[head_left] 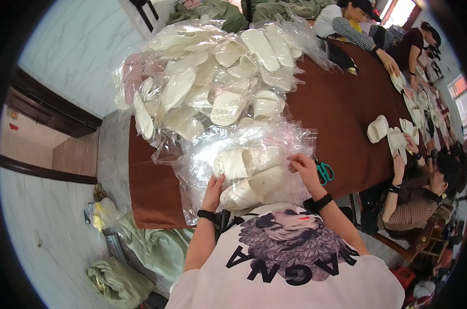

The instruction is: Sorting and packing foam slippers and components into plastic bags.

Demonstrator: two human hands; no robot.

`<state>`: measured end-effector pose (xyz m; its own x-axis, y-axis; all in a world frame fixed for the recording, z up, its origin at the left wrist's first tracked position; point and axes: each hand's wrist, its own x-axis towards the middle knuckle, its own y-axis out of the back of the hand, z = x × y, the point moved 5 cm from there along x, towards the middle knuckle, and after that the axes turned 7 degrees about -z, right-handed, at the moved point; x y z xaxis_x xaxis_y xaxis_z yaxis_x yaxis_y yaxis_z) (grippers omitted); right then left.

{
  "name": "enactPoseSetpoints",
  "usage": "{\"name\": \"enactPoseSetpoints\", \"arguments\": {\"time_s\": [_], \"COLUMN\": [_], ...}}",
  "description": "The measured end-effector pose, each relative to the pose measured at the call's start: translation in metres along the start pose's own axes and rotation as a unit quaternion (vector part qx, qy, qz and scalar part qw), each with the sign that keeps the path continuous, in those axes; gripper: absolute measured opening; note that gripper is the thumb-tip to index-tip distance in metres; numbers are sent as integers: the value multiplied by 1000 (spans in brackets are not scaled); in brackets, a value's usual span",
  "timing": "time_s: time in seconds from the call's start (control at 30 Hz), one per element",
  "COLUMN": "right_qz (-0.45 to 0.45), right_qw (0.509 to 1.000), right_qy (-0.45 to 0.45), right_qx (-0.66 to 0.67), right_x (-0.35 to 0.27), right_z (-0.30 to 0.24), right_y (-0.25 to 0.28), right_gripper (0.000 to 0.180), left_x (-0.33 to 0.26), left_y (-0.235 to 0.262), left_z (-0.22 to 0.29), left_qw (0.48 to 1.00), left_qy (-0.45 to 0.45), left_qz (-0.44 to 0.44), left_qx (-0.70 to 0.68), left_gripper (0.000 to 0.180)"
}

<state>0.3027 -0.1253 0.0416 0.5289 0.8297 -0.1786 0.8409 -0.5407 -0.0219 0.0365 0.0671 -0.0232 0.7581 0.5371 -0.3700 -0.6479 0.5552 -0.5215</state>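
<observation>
Cream slippers (251, 177) in clear bag (202, 159) at counter (341, 110) near edge; left hand (213, 191) and right hand (303, 167) both pinching bag plastic.

A long table (346, 110) covered in brown cloth is seen stretching from near to far right. Pale marbled floor tiles (79, 46) are laid on the left, edged by dark wooden skirting (53, 105). Daylight is admitted through a window (462, 98) at the far right.
</observation>
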Motion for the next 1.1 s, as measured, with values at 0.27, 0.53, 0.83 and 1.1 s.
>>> {"name": "enactPoseSetpoints", "arguments": {"time_s": [0.27,0.53,0.83,1.1], "right_qz": [24,-60,-39,-169], "right_qw": [917,926,961,973], "right_qy": [32,180,-79,-117], "right_qx": [-396,-327,-262,-103], "right_x": [0,-9,11,10], "right_z": [-13,-48,-2,15], "right_y": [-8,-34,-13,-28], "right_gripper": [19,22,44,57], "left_x": [8,9,10,12], "left_y": [7,16,19,27], "left_z": [-13,-21,-19,-29], "left_qw": [999,1000,999,999], "left_qy": [18,9,29,19], "left_qz": [-11,6,-21,-22], "left_qx": [-33,-20,-37,-33], "left_gripper": [45,41,44,42]}}
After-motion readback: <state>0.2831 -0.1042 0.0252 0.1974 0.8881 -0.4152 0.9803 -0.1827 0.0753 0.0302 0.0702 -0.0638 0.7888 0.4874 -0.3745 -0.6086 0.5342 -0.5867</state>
